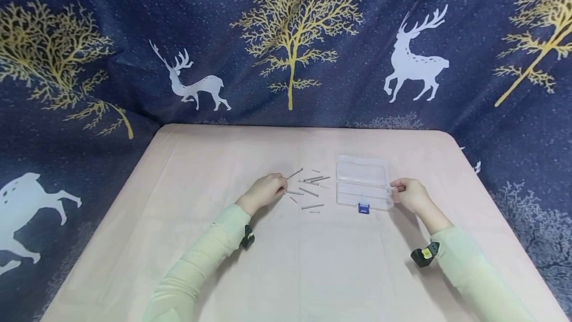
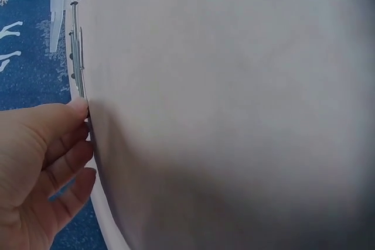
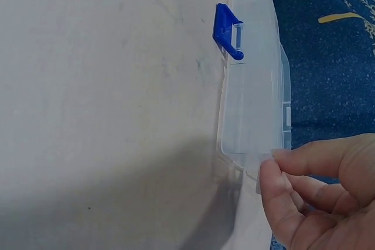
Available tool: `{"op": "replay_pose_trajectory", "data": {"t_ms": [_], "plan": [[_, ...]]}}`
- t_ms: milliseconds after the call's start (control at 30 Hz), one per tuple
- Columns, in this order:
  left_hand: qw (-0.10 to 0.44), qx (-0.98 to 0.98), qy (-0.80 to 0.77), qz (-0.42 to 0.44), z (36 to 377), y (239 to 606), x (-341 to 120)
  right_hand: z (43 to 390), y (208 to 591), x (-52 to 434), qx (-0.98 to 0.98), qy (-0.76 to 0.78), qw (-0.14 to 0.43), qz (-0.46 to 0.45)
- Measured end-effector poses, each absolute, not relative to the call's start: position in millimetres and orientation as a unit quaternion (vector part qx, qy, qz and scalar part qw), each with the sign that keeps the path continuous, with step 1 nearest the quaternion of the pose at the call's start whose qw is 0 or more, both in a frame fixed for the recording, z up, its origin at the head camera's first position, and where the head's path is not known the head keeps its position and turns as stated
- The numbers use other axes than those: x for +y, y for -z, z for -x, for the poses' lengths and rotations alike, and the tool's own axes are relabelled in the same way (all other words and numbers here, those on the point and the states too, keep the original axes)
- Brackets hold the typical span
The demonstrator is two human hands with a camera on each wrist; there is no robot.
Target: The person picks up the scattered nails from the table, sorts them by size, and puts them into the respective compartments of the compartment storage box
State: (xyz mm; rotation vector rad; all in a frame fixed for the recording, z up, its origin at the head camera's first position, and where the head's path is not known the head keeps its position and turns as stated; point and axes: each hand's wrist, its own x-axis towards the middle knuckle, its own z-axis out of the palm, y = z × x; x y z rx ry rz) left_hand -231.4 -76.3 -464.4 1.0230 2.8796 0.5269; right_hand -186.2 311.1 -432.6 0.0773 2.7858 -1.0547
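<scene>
Several grey metal nails [image 1: 309, 192] of different lengths lie scattered on the table, their flat heads showing in the left wrist view. My left hand [image 1: 266, 190] is at the left side of them, thumb and forefinger pinching the end of a nail [image 2: 77, 57]; the fingertips partly hide it. To the right of the nails lies a clear plastic box [image 1: 362, 190] with its lid folded back and a blue latch [image 3: 225, 30] at the front. My right hand [image 1: 410, 194] pinches the box's right end between thumb and forefinger.
The table [image 1: 286, 262] has a pale pink cover. A dark blue cloth [image 1: 268, 88] printed with deer and trees hangs behind and beside it. Each wrist carries a small black camera [image 1: 424, 255].
</scene>
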Motion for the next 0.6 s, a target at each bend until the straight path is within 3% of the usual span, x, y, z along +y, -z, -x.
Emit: {"op": "replay_pose_trajectory", "data": {"t_ms": [600], "plan": [[0.02, 0.94, -0.129, -0.314, 230.7, 466.1, -73.1, 185.8, 432.1, 308.9, 0.927, 0.364, 0.081, -0.037]]}}
